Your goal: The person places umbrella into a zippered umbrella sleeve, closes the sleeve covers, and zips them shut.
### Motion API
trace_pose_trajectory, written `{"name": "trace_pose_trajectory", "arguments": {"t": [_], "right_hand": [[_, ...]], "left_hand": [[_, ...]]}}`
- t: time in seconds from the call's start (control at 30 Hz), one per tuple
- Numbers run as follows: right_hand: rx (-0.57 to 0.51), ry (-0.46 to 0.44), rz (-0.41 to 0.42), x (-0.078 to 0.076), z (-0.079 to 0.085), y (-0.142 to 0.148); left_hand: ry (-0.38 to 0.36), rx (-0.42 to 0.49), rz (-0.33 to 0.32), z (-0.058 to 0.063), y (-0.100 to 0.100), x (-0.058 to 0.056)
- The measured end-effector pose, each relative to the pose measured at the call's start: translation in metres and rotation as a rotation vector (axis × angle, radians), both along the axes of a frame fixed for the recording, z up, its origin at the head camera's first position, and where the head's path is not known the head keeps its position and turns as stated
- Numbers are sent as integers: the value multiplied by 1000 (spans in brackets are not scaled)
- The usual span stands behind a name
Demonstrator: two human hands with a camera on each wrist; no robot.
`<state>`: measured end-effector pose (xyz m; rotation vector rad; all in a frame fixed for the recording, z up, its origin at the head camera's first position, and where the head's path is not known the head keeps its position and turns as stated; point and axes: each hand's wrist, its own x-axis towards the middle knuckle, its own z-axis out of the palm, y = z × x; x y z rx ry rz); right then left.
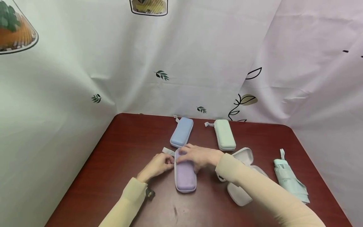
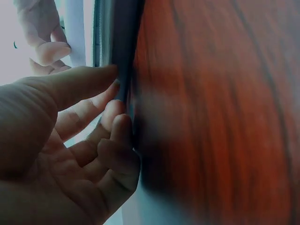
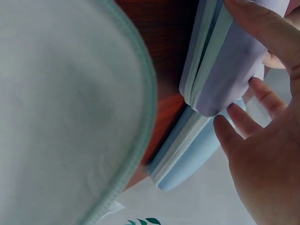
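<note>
A purple zippered case [image 1: 185, 178] lies lengthwise on the table, with a pale strap [image 1: 168, 151] sticking out by its far left end. My right hand [image 1: 199, 156] holds it from above, thumb on one long side and fingertips [image 3: 227, 133] over the far end. At its left side, the bent fingers of my left hand [image 1: 158, 164] pinch at the zipper seam. The left wrist view shows thumb and fingers meeting beside the zipper teeth [image 2: 97, 35]; whatever sits between the fingertips is hidden. Just beyond the purple case's far end lies a blue case [image 1: 182, 131].
A mint green case [image 1: 225, 135] lies at the back right. Beneath my right forearm, an opened pale case [image 1: 241, 194] is partly covered. Farther right lies a folded mint umbrella [image 1: 290, 181]. White printed cloth [image 1: 184, 91] hangs behind the table's back edge.
</note>
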<state>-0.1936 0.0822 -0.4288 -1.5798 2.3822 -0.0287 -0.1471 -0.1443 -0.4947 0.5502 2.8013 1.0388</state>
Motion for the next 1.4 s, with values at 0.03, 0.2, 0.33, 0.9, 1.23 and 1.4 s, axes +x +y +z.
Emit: {"name": "trace_pose_trajectory", "arguments": {"t": [0.03, 0.2, 0.33, 0.9, 1.23, 1.4], "right_hand": [[-3, -1, 4, 0, 0, 1], [-16, -5, 8, -3, -1, 4], [-17, -8, -6, -5, -2, 5], [-31, 8, -60, 1, -8, 5], [-105, -45, -82, 6, -14, 4], [-119, -48, -75, 6, -17, 4]], "left_hand": [[4, -3, 1, 0, 1, -1], [27, -6, -8, 1, 5, -3], [44, -1, -37, 1, 4, -5], [69, -23, -141, 4, -3, -6], [96, -55, -165, 4, -9, -5], [108, -20, -135, 1, -8, -8]]}}
